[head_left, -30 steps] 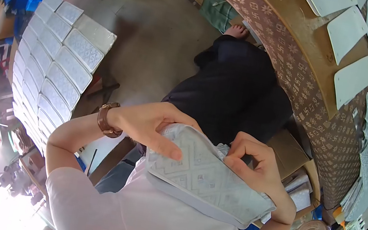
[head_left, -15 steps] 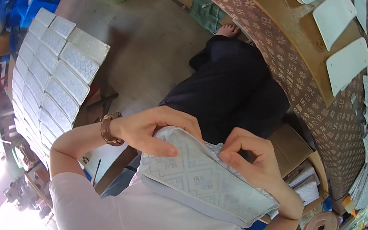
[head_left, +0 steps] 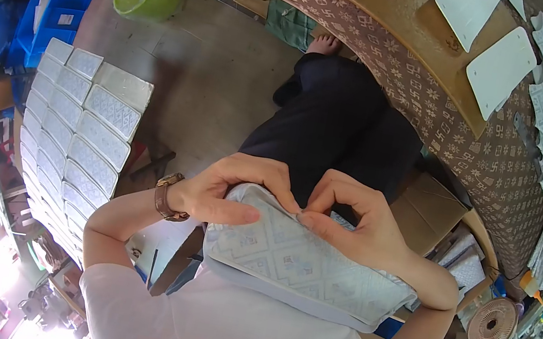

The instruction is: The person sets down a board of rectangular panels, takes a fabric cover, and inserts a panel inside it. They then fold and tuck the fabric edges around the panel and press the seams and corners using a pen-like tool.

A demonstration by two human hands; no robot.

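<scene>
Here was the delicate bit: the left hand (head_left: 232,188) clasped the diamond-patterned fabric-covered panel (head_left: 312,271), thumb on its face, while the right hand (head_left: 363,226) appeared to pinch the upper edge (head_left: 272,206). The panel rested near the waist, against the white shirt (head_left: 222,328). An uneven tug from that pinch might have puckered the cover or skewed its diamonds; a slack left thumb might have let everything slip. And look, 0.5 seconds earlier a gap had split the 2 hands; now the right fingertips sat just beside the left index finger.
</scene>
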